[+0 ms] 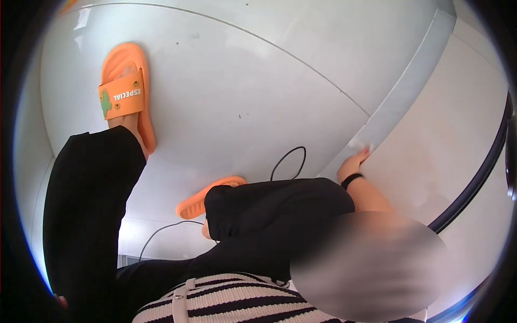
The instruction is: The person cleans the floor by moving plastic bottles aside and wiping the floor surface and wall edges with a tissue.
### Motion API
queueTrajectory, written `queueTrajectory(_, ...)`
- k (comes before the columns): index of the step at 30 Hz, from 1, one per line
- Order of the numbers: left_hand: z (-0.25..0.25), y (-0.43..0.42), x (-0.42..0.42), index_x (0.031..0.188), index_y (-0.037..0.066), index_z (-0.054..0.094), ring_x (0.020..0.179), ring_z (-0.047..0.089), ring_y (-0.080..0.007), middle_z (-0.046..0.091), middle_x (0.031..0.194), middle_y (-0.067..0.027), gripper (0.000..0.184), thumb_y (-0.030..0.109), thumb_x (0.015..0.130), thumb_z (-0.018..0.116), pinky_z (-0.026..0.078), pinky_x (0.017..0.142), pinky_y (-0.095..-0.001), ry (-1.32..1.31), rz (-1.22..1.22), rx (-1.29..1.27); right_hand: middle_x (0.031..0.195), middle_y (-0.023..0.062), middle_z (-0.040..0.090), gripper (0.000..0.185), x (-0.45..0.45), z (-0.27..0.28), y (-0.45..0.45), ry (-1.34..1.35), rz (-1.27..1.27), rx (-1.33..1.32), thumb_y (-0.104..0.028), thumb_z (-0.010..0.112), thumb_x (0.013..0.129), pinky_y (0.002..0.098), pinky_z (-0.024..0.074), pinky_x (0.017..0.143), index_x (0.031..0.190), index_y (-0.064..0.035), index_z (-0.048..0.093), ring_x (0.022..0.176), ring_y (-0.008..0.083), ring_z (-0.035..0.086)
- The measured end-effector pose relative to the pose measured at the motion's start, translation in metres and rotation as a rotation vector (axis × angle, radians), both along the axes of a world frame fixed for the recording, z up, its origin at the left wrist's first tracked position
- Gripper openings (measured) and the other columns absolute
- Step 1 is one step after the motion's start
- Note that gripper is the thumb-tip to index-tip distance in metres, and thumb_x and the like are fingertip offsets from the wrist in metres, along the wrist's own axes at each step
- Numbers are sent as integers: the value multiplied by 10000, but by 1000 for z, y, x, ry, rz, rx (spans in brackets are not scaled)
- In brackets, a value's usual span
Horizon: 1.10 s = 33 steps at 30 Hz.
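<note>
My right hand [353, 164], with a black band [353, 180] round its wrist, reaches to the grey skirting strip [401, 94] at the foot of the wall. Its fingers press a small white thing [357, 144] against the strip; it looks like a crumpled tissue, though its edges are blurred. Of my left hand [62, 301] only a sliver shows at the lower left edge, beside my black trouser leg [86, 204]. Its fingers are mostly hidden, and I cannot see whether they hold anything.
Orange slippers [121, 97] are on my feet on the pale tiled floor [215, 97]. A thin black cable [305, 156] loops near my right knee. Along the white wall [431, 145] at right curves a thick black tube [474, 188]. A blurred patch covers the lower right.
</note>
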<state>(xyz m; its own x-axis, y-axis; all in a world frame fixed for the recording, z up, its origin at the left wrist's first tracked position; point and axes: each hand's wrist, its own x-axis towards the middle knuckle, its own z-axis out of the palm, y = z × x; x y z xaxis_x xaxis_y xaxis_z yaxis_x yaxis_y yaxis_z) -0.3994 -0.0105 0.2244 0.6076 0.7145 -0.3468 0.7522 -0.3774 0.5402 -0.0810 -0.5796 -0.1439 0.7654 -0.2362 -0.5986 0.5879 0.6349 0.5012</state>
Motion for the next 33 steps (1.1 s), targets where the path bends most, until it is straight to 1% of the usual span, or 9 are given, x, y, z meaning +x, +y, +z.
queueTrajectory(2,-7,1,4,1127,-190,428,836,596,-354,564,968,-305,504,267,915,406,499,748,-385,-54,42,20,1464,37,193,569,-15,20,-3,77,-217,-43,-378,335,914,515,163,1045,1396,-93,234,1339,249,197)
queueTrajectory(4,-2,5,-8,1119,-191,431,828,597,-362,562,954,-311,484,246,915,397,504,737,-386,-92,-29,21,1478,55,144,617,-3,13,-22,37,-110,-22,-424,300,903,520,119,1052,1408,-91,181,1349,256,158)
queueTrajectory(6,0,12,-14,1116,-193,431,821,598,-370,561,950,-314,476,236,915,394,506,732,-389,-85,-59,27,1491,74,94,665,57,-44,-129,-527,1041,260,-470,266,892,525,75,1058,1421,-90,129,1359,263,118)
queueTrajectory(8,-1,9,-12,1114,-194,431,815,598,-378,560,947,-318,467,226,914,392,508,728,-391,-63,-87,61,1484,113,99,652,118,-24,-41,-224,525,-170,-438,209,900,531,57,1060,1414,-48,114,1362,284,114)
queueTrajectory(10,-8,7,-14,1120,-191,428,809,601,-377,562,943,-316,462,222,915,394,508,724,-399,-152,-130,146,1476,147,98,623,117,59,176,-124,-144,107,-379,203,913,534,58,1061,1407,-15,95,1362,307,103)
queueTrajectory(15,1,-3,5,1125,-186,429,810,601,-373,556,964,-315,460,221,913,394,510,719,-397,-66,-146,60,1463,142,168,583,87,31,123,-113,56,71,-359,234,932,561,151,1034,1410,-39,141,1352,306,154)
queueTrajectory(23,15,-7,0,1162,-174,397,939,570,-351,544,1020,-307,525,300,938,397,514,788,-374,19,-64,-79,1464,105,192,567,-111,47,24,212,-351,-78,-328,304,921,547,153,1033,1403,-49,200,1354,316,131)
queueTrajectory(28,16,-11,-1,1181,-167,381,956,563,-352,538,1037,-307,554,328,935,408,506,816,-376,4,-37,-81,1480,95,147,570,-39,53,73,176,-493,215,-324,315,909,526,129,1049,1400,-49,219,1365,305,84)
queueTrajectory(33,20,-21,15,1182,-163,385,967,559,-349,535,1044,-303,557,331,927,421,492,830,-388,8,-104,-46,1476,188,43,623,42,37,115,68,-598,680,-270,308,863,444,-7,1084,1397,13,155,1365,341,-35)
